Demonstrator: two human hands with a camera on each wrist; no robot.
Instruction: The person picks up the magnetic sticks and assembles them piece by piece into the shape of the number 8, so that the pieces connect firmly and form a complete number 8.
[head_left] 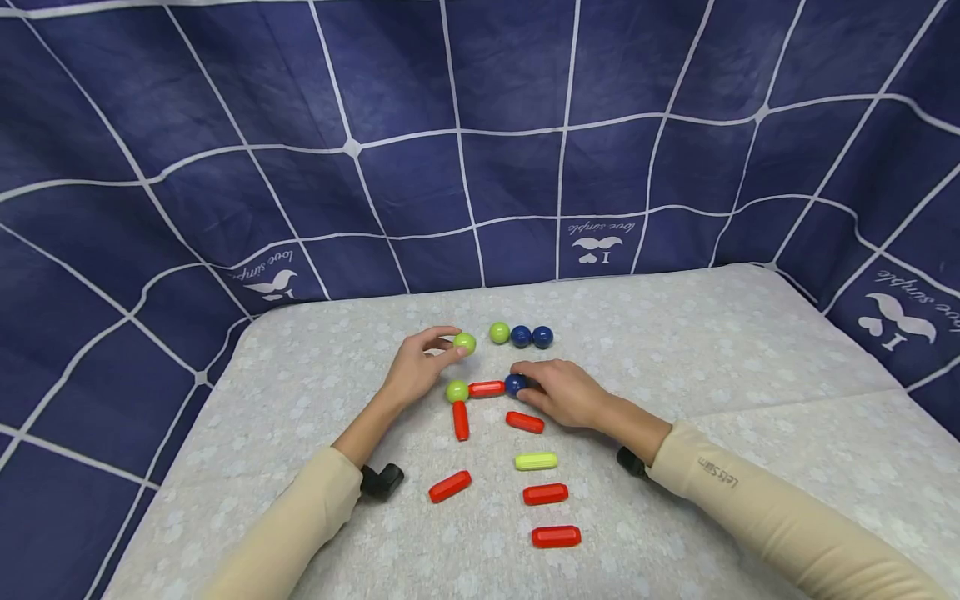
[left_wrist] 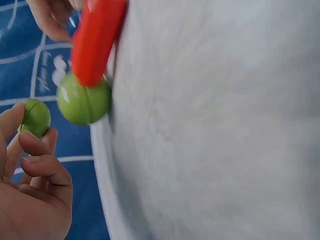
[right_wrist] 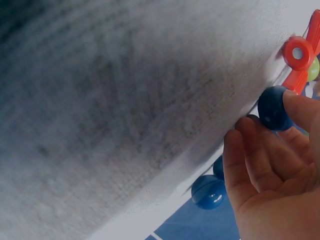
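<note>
My left hand (head_left: 420,364) pinches a green ball (head_left: 465,343) between thumb and fingers, also seen in the left wrist view as a seamed green ball (left_wrist: 36,118). My right hand (head_left: 564,392) holds a dark blue ball (head_left: 515,384) with thumb and fingertips. A red rod (head_left: 487,388) runs from this blue ball to a second green ball (head_left: 457,391). From that green ball another red rod (head_left: 461,421) points toward me. In the right wrist view the thumb presses on the blue ball (right_wrist: 274,108), with the fingers stretched out beneath it.
Behind the hands sit a green ball (head_left: 499,332) and two blue balls (head_left: 532,337) in a row. Nearer me lie a yellow-green rod (head_left: 536,461) and several loose red rods (head_left: 545,494). A dark blue curtain (head_left: 510,167) hangs behind the cloth-covered table (head_left: 315,333).
</note>
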